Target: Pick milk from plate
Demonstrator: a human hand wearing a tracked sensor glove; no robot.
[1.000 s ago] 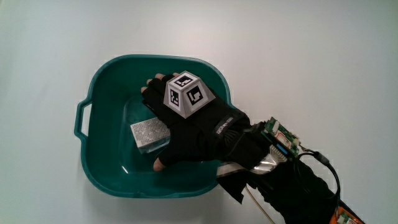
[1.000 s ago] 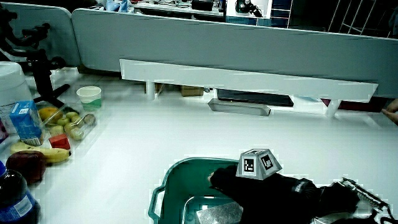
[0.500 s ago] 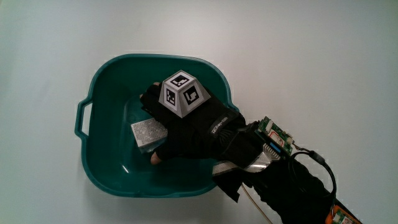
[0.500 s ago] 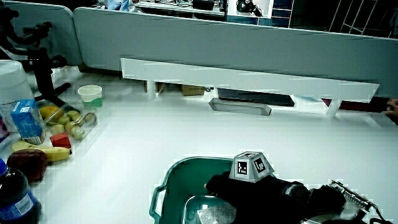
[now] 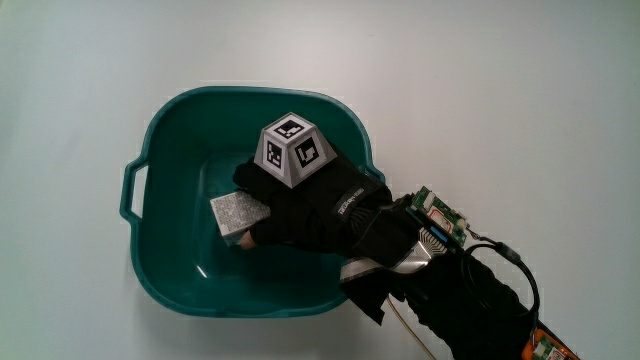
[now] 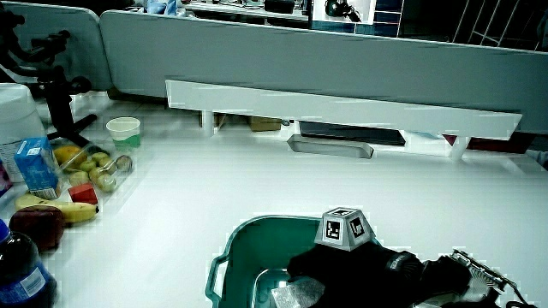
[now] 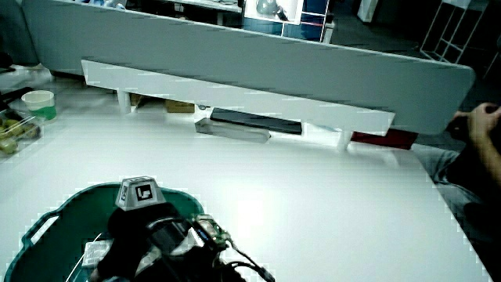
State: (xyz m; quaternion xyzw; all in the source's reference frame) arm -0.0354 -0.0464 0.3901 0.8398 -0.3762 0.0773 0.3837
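Milk carton, small, silvery-grey w/ printed top, lies inside a teal basin (no flat plate here; it's a deep tub w/ a handle on one rim). Carton sits on the basin floor, approx mid-basin. Only its top face and one corner show; the rest is under the hand. In a side view it shows as a pale grey patch low in the basin; in a side view just a small pale corner by the glove.

Hand in black glove is down in the basin, on top of the carton, fingers curled round it: thumb tip pressed at the carton's nearer edge, other fingers wrapped over the edge farther from the person. Looks like a closed grip on the carton. Carton seems still resting on the basin floor; can't tell for sure if lifted.

Patterned cube on the back of the hand, white/grey w/ black markers, seen in both side views too. Forearm crosses the basin rim nearest the person, w/ a small circuit board and cables at the wrist.

Basin stands on a white table, near the person's edge.

Elsewhere on the table, in a side view: blue drink carton, clear tray of fruit, banana, dark bottle w/ blue cap, pale green cup, all well apart from the basin. Grey partition w/ white shelf in front.
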